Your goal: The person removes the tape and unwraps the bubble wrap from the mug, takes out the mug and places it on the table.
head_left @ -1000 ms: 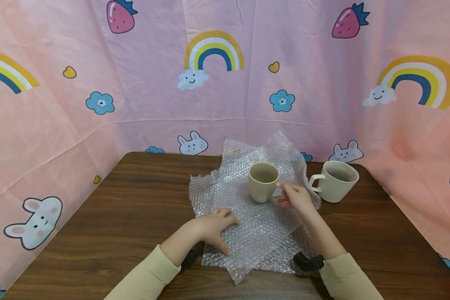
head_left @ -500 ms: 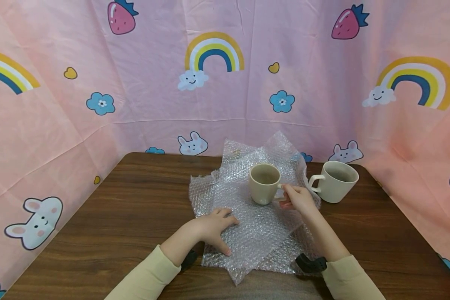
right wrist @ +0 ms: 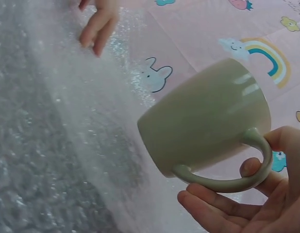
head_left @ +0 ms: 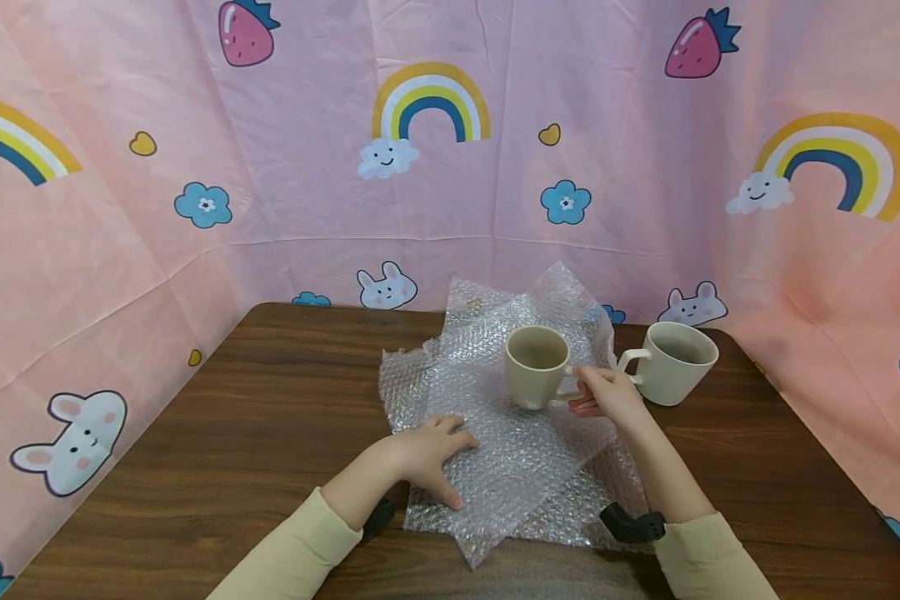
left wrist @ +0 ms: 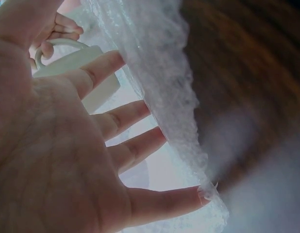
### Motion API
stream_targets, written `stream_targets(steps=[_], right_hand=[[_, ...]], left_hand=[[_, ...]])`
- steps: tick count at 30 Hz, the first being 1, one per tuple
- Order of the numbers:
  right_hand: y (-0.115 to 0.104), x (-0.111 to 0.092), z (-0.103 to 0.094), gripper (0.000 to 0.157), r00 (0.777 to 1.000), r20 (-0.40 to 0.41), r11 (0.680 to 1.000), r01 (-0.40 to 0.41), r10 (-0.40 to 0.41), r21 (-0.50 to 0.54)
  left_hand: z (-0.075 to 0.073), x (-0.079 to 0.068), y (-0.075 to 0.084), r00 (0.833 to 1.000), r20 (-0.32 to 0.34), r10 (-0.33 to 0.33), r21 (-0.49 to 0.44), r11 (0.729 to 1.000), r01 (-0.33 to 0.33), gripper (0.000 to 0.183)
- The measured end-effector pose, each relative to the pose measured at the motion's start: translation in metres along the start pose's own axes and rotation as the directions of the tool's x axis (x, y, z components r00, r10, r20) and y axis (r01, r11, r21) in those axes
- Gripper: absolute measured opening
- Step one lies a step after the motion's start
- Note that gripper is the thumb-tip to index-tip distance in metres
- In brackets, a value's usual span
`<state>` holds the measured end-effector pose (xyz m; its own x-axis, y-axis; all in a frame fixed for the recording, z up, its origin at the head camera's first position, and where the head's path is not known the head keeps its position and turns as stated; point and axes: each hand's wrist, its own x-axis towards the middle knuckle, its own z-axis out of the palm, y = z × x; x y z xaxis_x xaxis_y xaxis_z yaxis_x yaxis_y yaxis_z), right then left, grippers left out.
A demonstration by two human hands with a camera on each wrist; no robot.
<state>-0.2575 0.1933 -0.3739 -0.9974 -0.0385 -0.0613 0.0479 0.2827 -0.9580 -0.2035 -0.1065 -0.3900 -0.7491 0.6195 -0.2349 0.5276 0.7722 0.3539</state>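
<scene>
A cream mug (head_left: 534,375) is upright over the middle of layered bubble wrap (head_left: 513,475). My right hand (head_left: 607,396) grips its handle from the right; the right wrist view shows thumb and fingers around the handle (right wrist: 227,184) and the mug's base lifted off the sheet. On the left part of the wrap rests my left hand (head_left: 431,458), its fingers spread and fairly straight. The left wrist view has those fingertips (left wrist: 201,194) touching the sheet's edge. A second, pale grey-white mug (head_left: 675,367) stands right of the wrap, its handle facing left.
Everything lies on a dark brown wooden table (head_left: 285,392). A pink patterned cloth (head_left: 300,192) hangs behind it and along both sides. Black wrist devices (head_left: 632,523) sit beneath the forearms. The wrap's far corner reaches up against the cloth.
The right hand has shifted slightly rightward with the cream mug, bringing it closer to the second mug. The left hand stays where it was on the bubble wrap.
</scene>
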Motion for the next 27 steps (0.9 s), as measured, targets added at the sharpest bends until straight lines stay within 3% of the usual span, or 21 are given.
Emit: stream_targets(steps=[16, 27], right_hand=[[-0.009, -0.009, -0.026, 0.037, 0.995, 0.096, 0.999, 0.033, -0.031, -0.018], [-0.011, -0.013, -0.052, 0.037, 0.984, 0.143, 0.993, 0.113, -0.107, -0.034]], left_hand=[[0.0, -0.001, 0.0, 1.0, -0.008, 0.006, 0.013, 1.0, -0.006, 0.078], [0.0, -0.001, 0.001, 1.0, -0.007, -0.001, 0.021, 1.0, 0.001, 0.078]])
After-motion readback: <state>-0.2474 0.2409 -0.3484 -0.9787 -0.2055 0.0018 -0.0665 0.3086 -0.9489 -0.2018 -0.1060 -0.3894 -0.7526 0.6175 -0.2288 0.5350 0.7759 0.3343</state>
